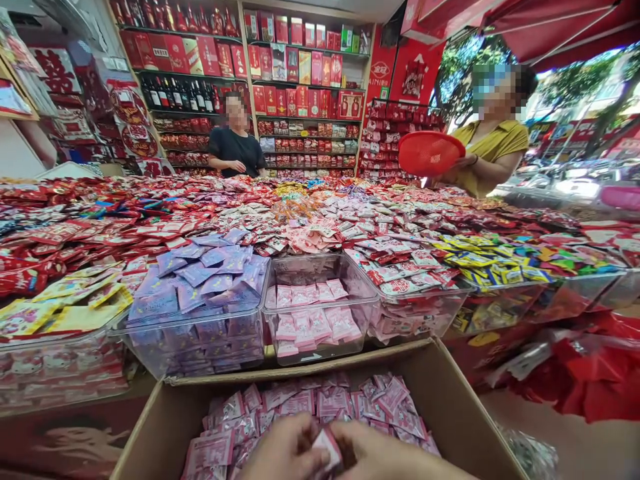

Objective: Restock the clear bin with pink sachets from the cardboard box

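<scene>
Low in the view, my left hand (285,448) and my right hand (373,448) come together over an open cardboard box (453,400). Between their curled fingers is a small pink-and-white candy packet (327,447), partly hidden by the fingers. Many similar pink packets (300,403) lie in the box around and beneath both hands. Directly behind the box stands a clear plastic bin (323,347), part filled with pink packets in rows.
Left of that bin is one heaped with purple packets (210,273); to its right are red-and-white packets (410,267). Red plastic bags (590,373) hang at right. Beyond the candy display stand a person in black (237,150) and another in yellow (495,150) holding a red basket (430,153).
</scene>
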